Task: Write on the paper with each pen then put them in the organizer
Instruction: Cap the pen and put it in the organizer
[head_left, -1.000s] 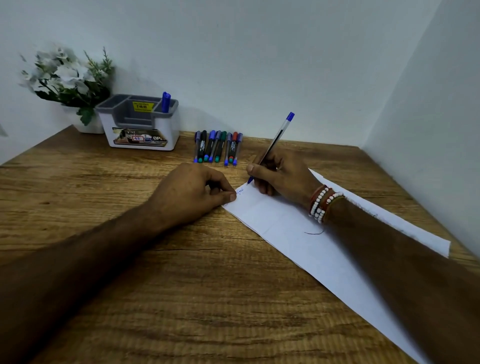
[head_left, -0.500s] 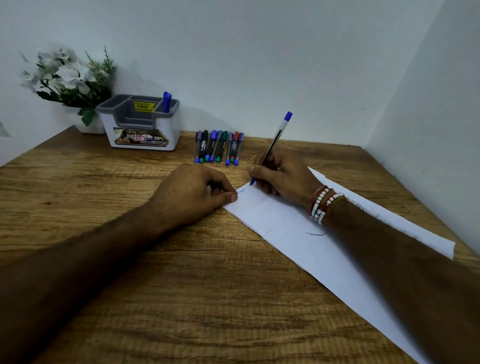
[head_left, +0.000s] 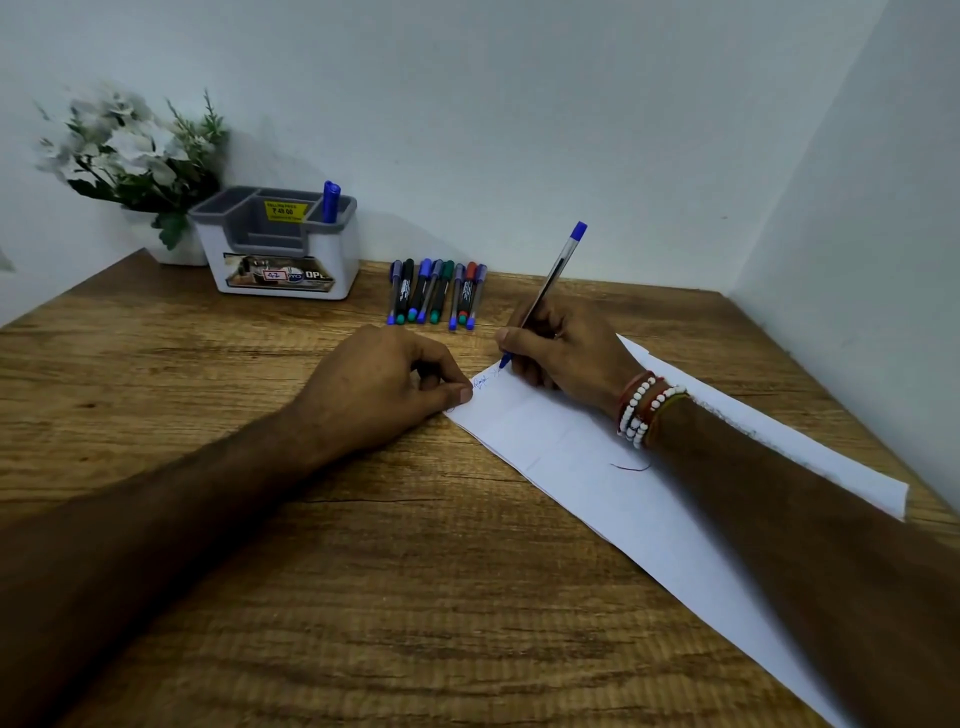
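This looks like a study or home-office nook. A brown wood-grain desk top (head_left: 363, 597) fills a corner of plain white walls (head_left: 467, 104). At 11 o'clock stands a white-and-grey plastic compartmented desk organizer (head_left: 345, 260) with a yellow price sticker (head_left: 285, 210) and one blue capped pen (head_left: 330, 200) upright in it. At 10 o'clock is a white pot of white flowers (head_left: 130, 150). At 12 o'clock lies a row of capped coloured marker pens (head_left: 436, 291). Toward 3 o'clock is a long white sheet of paper (head_left: 571, 467) with blue handwriting, with a clear blue-capped ballpoint pen (head_left: 550, 278) tip-down on it.
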